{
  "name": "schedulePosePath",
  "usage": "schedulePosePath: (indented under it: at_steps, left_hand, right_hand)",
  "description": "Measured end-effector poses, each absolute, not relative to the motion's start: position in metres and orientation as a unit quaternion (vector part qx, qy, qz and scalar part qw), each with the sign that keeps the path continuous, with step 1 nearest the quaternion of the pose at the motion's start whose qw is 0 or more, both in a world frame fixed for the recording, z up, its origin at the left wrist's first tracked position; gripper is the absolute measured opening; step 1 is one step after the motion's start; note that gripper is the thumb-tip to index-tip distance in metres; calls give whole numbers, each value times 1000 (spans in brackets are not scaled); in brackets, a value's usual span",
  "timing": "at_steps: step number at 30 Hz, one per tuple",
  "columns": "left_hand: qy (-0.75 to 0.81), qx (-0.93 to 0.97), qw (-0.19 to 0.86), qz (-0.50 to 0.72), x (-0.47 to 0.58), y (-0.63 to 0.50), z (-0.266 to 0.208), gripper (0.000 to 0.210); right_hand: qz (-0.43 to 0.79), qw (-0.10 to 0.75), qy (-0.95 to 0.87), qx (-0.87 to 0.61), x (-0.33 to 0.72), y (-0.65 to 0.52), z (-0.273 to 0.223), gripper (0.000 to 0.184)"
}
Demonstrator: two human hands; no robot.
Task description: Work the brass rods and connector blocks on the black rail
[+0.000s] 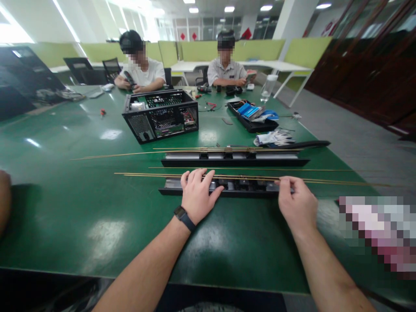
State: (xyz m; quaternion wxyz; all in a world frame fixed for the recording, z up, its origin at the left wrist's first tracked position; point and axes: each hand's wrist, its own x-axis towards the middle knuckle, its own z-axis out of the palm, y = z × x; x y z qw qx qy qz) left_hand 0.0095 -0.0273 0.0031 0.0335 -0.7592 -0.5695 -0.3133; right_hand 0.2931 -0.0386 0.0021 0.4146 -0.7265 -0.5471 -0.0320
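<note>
My left hand (pixel 199 195) lies with fingers spread across a long black rail (pixel 172 192) on the green table. Its fingertips reach thin brass-coloured rods (pixel 146 175) that run lengthwise above the rail. At the rail's right end, the thumb and fingers of my right hand (pixel 298 200) pinch at these rods; how many are between the fingers I cannot tell. One more thin rod (pixel 182 168) stretches just behind. Farther back lies a second long black rail (pixel 234 163) with silvery and black parts inside and several thin rods along its top.
An open black computer case (pixel 162 117) stands beyond the rails. A black tray (pixel 256 125) with blue items, white gloves (pixel 274 138) and a clear bottle (pixel 268 89) are at the right. Two people sit across the table (pixel 81 199). A blurred-out pinkish object (pixel 380 234) lies near right.
</note>
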Motion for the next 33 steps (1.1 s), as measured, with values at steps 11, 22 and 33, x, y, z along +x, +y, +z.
schedulePosePath:
  at_steps: [11, 22, 33]
  left_hand:
    - [-569, -759, 34, -314, 9, -27, 3, 45]
    - [-570, -759, 35, -312, 10, -28, 3, 45]
    - [-569, -760, 31, -311, 9, -27, 3, 46]
  right_hand:
    - [-9, 404, -587, -701, 288, -41, 3, 33]
    - [-17, 405, -574, -712, 288, -41, 2, 32]
    - [-60, 401, -539, -738, 298, -35, -2, 31]
